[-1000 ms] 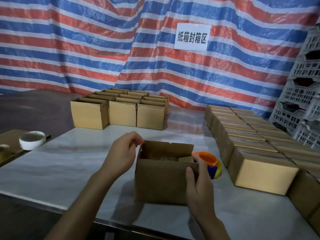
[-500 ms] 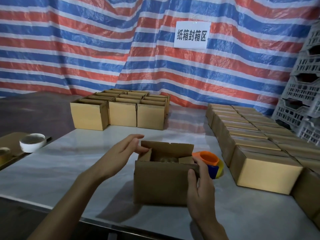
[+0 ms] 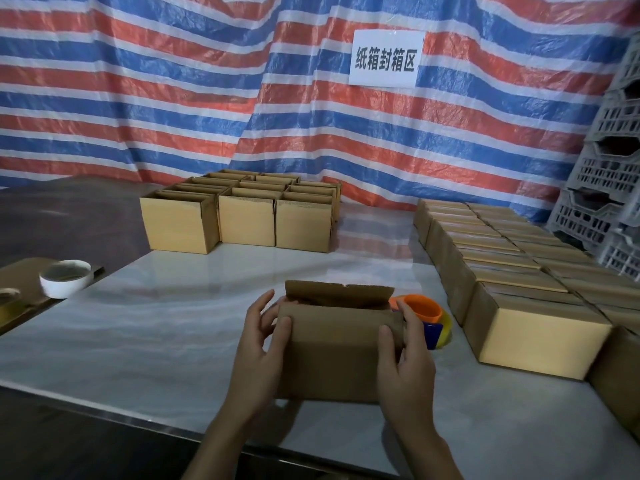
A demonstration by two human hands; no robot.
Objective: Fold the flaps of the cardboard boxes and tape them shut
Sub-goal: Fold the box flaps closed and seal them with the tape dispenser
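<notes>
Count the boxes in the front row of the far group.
3, side by side: left box, middle box, right box. More rows stand behind them, partly hidden.

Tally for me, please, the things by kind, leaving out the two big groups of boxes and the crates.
Held box: 1
Tape dispenser: 1
White roll: 1
Sign: 1
Total: 4
An edge item at the far left is too cut off to name, so it is not counted.
</notes>
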